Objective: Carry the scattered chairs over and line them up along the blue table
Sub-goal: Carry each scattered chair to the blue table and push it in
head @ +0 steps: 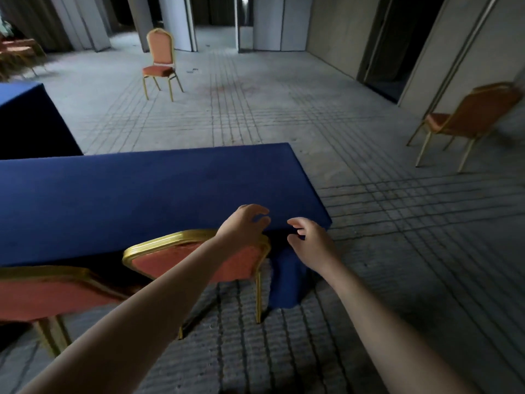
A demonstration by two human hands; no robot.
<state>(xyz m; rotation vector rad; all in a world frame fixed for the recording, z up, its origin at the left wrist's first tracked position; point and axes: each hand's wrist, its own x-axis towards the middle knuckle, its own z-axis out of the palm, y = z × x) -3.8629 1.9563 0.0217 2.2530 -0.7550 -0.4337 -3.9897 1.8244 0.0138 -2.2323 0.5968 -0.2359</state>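
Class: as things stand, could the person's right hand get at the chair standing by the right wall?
Probably not: the right hand hovers open at the blue table corner, and open floor separates it from that chair.

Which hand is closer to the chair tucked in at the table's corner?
The left hand is nearer: it hovers right over the chair backrest's top corner. The right hand is off past that chair's side, by the blue table corner.

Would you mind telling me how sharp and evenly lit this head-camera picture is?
Head view: dim, corners darkened; wide-angle bending tilts the right chair, which looks smeared; the nearest chair at lower left is blurred; the far chair and blue table read fairly clearly.
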